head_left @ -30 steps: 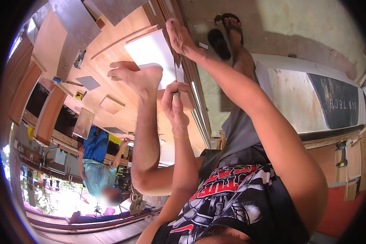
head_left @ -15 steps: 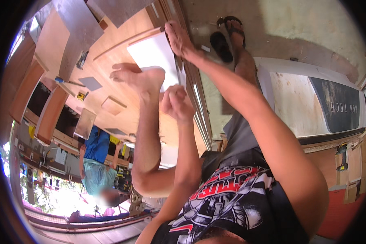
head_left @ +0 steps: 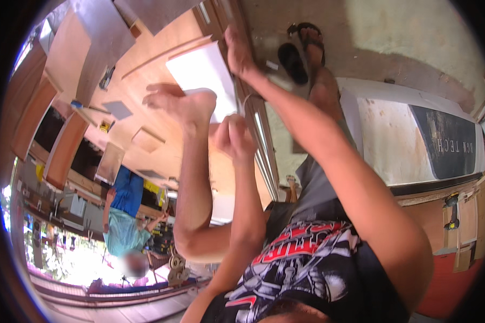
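Note:
A white rectangular panel (head_left: 199,67) lies on the wooden work surface (head_left: 145,70). My left hand (head_left: 234,134) is closed at the panel's near end, and whatever its curled fingers hold is hidden. Along the panel's right side is my right hand (head_left: 238,54), a little apart from the panel's far right corner. Its fingers are blurred, so their grip is unclear. My bare left foot (head_left: 186,107) rests up on the work surface, overlapping the panel's lower left part in view.
Wood pieces, a clamp (head_left: 107,78) and a hammer-like tool (head_left: 86,107) lie to the left. Another person (head_left: 125,231) stands beyond, at lower left. On the floor are a loose sandal (head_left: 292,63) and my sandaled right foot (head_left: 311,40). A white-and-dark casing (head_left: 393,134) and a drill (head_left: 451,210) sit right.
My right hand has shifted slightly right, off the panel's corner. My left hand stays near the panel's lower end. The other person's arm has moved a little.

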{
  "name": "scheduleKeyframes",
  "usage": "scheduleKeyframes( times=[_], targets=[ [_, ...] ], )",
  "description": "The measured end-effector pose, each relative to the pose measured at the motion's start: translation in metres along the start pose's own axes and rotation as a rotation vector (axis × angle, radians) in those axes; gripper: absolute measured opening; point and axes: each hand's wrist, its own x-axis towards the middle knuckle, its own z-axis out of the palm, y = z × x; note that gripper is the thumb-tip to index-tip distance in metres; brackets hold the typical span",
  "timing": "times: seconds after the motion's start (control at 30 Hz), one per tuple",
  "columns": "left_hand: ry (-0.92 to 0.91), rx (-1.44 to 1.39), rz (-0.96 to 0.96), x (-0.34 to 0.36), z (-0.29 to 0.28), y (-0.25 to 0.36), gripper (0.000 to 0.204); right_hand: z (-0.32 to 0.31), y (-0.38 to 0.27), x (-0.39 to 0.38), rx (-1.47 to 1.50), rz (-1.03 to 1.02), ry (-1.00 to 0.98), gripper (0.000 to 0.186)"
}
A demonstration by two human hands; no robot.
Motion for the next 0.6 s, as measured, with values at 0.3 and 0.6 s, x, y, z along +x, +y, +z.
scheduleKeyframes(
  times=[0.3, 0.6],
  targets=[
    [-0.082, -0.057, 0.15, -0.02, -0.011, -0.031, 0.035, -0.004, 0.027, -0.002, 0.173, 0.198, -0.061, 0.06],
    [-0.113, -0.025, 0.117, -0.044, -0.016, -0.032, 0.047, -0.018, 0.048, -0.027, 0.172, 0.198, -0.071, 0.05]
  ],
)
